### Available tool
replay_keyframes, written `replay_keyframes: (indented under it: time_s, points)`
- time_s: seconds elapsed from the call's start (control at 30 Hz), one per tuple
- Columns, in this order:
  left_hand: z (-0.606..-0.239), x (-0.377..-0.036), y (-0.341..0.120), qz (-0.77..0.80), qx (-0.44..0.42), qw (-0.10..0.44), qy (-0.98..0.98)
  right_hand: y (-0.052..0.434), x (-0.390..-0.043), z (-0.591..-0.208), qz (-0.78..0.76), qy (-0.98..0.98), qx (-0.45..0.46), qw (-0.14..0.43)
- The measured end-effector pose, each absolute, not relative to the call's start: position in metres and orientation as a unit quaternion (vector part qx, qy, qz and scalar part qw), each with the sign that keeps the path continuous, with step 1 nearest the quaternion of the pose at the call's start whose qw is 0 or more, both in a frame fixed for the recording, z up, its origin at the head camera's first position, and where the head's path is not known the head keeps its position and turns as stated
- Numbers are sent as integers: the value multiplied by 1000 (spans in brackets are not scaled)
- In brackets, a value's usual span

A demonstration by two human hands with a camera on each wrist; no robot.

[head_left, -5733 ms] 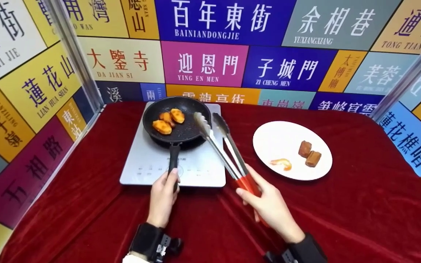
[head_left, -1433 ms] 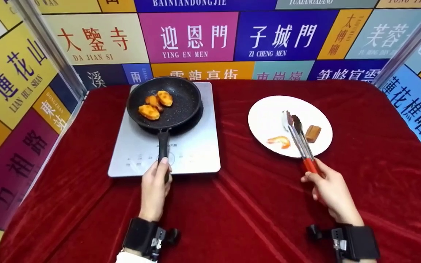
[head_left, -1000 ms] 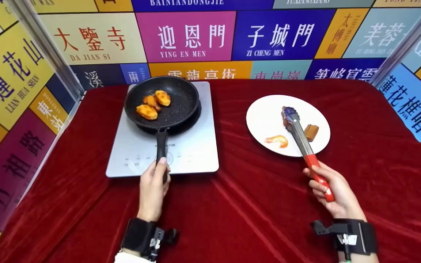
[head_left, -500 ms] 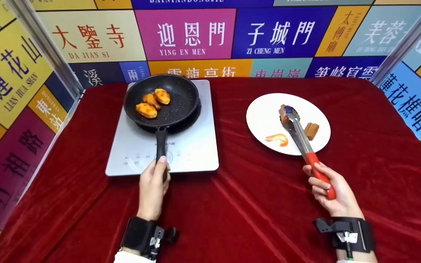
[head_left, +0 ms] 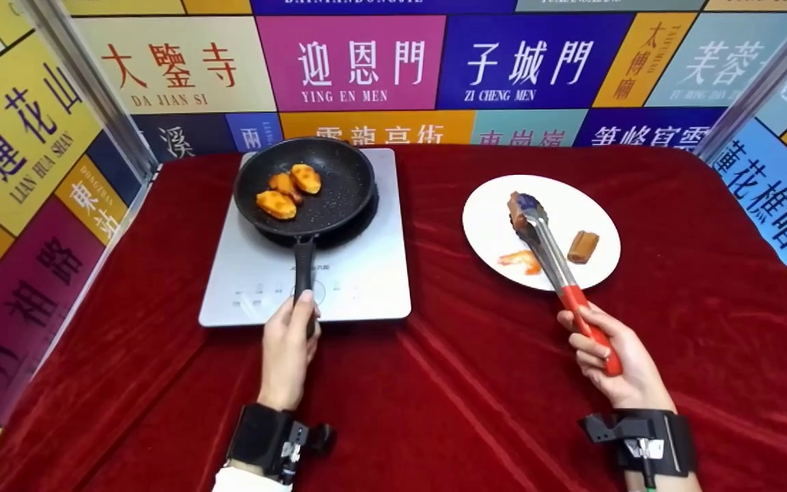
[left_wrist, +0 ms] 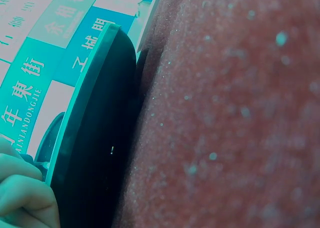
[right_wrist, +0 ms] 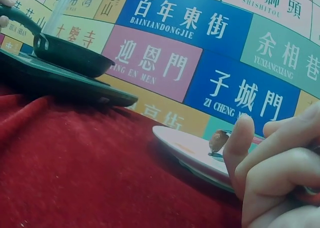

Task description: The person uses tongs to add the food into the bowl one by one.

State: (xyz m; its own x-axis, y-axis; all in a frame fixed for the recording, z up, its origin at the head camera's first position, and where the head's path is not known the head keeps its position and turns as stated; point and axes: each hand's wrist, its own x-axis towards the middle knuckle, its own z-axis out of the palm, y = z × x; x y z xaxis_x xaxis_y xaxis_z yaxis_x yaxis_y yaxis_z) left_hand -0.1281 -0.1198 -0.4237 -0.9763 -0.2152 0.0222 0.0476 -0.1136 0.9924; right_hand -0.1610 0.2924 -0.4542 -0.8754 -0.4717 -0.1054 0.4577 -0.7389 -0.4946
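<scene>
In the head view my left hand (head_left: pixel 289 348) grips the black handle of a frying pan (head_left: pixel 339 201). Two yellow, browned food pieces (head_left: pixel 276 204) and a browner one between them lie in the pan. My right hand (head_left: pixel 617 359) holds red-handled metal tongs (head_left: pixel 552 254), their tips pinching a brown ridged food piece (head_left: pixel 516 212) over the left part of a white plate (head_left: pixel 484 222). A similar brown piece (head_left: pixel 583 247) and a shrimp (head_left: pixel 520 260), partly behind the tongs, lie on the plate. Whether the pinched piece touches the plate I cannot tell.
The pan is on a silver induction cooker (head_left: pixel 373 287) at the left. A dark red cloth (head_left: pixel 421 383) covers the table. Behind it stands a wall of coloured signs (head_left: pixel 352 65), with metal posts (head_left: pixel 86 89) at the corners.
The tongs went from beside the pan to the plate and closed on one brown piece. That piece has since shifted left, away from the other. The left hand keeps its grip on the handle.
</scene>
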Motion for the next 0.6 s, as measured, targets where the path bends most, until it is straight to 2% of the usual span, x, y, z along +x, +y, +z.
replay_keyframes:
  time_s: [0.6]
  points:
    - [-422, -128, -120, -742, 66, 87, -661, 265, -157, -449, -922, 266, -67, 273]
